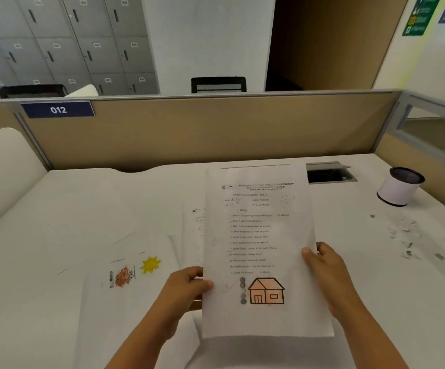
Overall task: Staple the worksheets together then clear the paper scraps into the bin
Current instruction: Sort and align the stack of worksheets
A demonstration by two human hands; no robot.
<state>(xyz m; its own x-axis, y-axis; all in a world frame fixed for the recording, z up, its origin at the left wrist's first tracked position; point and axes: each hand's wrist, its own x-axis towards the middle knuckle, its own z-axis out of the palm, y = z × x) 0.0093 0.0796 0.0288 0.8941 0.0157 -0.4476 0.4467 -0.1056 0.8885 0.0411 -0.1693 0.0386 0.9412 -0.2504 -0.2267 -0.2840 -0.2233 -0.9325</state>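
Note:
I hold a worksheet (261, 235) with printed questions and an orange house drawing up above the white desk (56, 209). My left hand (189, 283) pinches its left edge low down, thumb on the front. My right hand (328, 265) grips its right edge, thumb on the front. A second worksheet (130, 272) with a yellow sun and an orange octopus lies flat on the desk to the left. Another sheet (194, 222) lies partly hidden behind the held one. Small paper scraps (405, 235) are scattered on the desk at the right. No stapler is in view.
A small white bin with a dark rim (399, 186) stands at the desk's far right, beyond the scraps. A grey cable hatch (328, 173) is set in the desk behind the sheet. A tan partition (202, 129) with a "012" label closes the back.

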